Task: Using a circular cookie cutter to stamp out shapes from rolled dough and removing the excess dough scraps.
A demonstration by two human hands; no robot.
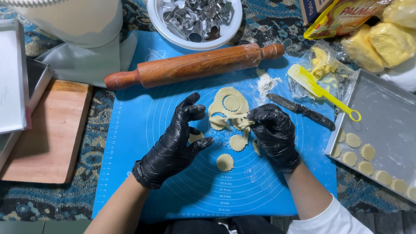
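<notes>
Both hands wear black gloves and hover over the blue mat (173,190); the right hand (274,132) pinches a strip of the dough scraps (229,112) — its grip is closed on the strip's edge; the left hand (175,143) is half open with curled fingers, and a small dough round (196,138) sits in its palm; more cut rounds (225,162) lie on the mat between the hands; a rolling pin (195,65) and a knife (301,110) lie farther up the mat; a tray (390,112) with rounds sits at the right.

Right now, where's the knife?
In the head view the knife lies on the blue mat, right of centre, just above the right hand, between the flour pile and the baking tray.
</notes>
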